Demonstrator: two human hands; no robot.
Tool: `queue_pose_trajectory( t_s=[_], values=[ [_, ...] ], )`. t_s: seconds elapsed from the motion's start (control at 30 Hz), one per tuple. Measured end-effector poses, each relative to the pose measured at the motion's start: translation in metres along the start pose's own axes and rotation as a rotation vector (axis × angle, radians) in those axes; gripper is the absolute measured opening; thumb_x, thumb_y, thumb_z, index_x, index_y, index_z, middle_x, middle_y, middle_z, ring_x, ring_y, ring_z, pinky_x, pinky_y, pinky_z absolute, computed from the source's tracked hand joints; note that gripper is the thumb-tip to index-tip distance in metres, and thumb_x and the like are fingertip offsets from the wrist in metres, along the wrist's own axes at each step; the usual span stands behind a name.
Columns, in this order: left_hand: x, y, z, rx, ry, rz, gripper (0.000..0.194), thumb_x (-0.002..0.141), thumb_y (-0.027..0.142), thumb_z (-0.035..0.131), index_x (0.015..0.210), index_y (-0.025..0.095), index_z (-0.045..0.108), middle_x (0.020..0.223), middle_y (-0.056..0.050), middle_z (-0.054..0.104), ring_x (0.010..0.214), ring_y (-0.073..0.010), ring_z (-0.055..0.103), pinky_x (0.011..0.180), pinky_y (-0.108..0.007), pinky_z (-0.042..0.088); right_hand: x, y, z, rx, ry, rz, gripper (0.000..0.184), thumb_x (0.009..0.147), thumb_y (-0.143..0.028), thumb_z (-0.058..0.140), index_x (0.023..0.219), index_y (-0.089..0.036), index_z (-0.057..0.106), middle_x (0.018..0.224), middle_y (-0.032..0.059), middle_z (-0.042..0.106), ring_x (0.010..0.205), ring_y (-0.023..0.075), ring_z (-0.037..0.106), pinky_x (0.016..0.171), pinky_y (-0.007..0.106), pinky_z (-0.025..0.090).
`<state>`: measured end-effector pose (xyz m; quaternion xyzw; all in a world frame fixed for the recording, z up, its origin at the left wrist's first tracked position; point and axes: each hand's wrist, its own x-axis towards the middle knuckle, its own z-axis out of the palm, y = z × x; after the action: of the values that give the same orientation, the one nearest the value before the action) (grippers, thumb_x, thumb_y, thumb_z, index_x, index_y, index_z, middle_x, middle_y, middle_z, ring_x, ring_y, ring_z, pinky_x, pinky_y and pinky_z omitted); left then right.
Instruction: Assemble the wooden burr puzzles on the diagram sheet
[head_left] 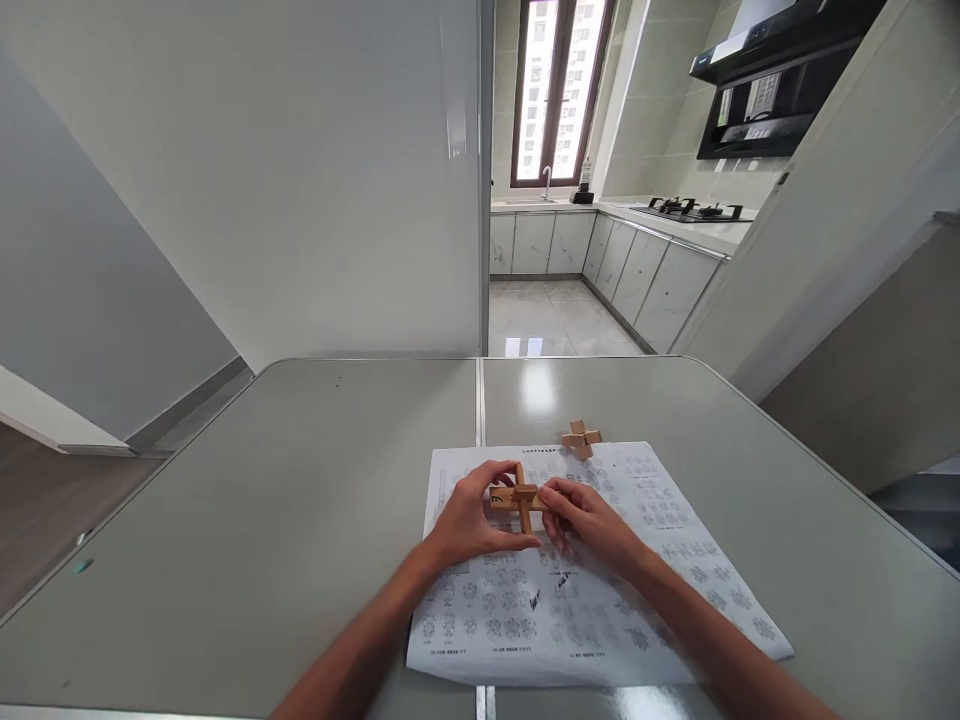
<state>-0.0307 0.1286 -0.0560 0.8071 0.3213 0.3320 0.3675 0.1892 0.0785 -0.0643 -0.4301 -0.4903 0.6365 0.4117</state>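
Note:
Wooden puzzle pieces joined in a cross (523,494) are held between my two hands above a printed sheet. My left hand (472,515) spans the upright piece, with thumb at its lower end and fingers at its top. My right hand (581,515) pinches the right end of the crosswise piece. A dark mark, like a digit, shows on the left end of that piece. Beneath both hands lies the large white sheet (510,630), covered in small printed diagrams.
A second wooden puzzle cross (581,440) rests at the sheet's far edge. The grey table (300,520) has a metal seam (481,400) down its middle. A small green bit (82,566) lies near the left edge. Beyond the table is a kitchen with white cabinets (622,265).

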Motion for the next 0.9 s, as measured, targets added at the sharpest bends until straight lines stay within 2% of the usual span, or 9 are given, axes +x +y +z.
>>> queue_pose_trajectory(
  t_s=[0.27,0.57,0.9],
  values=[
    [0.0016,0.0058,-0.0020,0.005,0.011,0.003,0.082,0.063,0.045,0.094,0.134,0.025,0.058,0.123,-0.006,0.069,0.108,-0.0256,0.067,0.099,-0.041,0.054,0.0004,-0.0038,0.0028,0.040,0.028,-0.009,0.051,0.090,-0.071,0.065,0.081,-0.021,0.056,0.058,-0.0033,0.061,0.044,0.0102,0.050,0.047,0.025,0.039],
    [0.0013,0.0024,0.0005,-0.006,0.023,-0.024,0.092,0.054,0.057,0.097,0.132,0.025,0.059,0.121,-0.007,0.070,0.104,-0.0270,0.068,0.096,-0.043,0.056,-0.0011,0.0004,0.0033,-0.009,0.017,-0.034,0.048,0.096,-0.067,0.059,0.085,-0.021,0.056,0.060,-0.0030,0.062,0.047,0.0110,0.051,0.052,0.027,0.040],
    [0.0012,0.0068,-0.0036,-0.033,-0.039,-0.002,0.093,0.056,0.055,0.097,0.137,0.028,0.059,0.129,-0.008,0.069,0.109,-0.0281,0.068,0.100,-0.045,0.054,-0.0050,-0.0070,-0.0043,-0.103,-0.062,-0.044,0.051,0.096,-0.069,0.057,0.076,-0.022,0.048,0.053,-0.0085,0.041,0.049,0.0090,0.027,0.050,0.027,0.023]
  ],
)
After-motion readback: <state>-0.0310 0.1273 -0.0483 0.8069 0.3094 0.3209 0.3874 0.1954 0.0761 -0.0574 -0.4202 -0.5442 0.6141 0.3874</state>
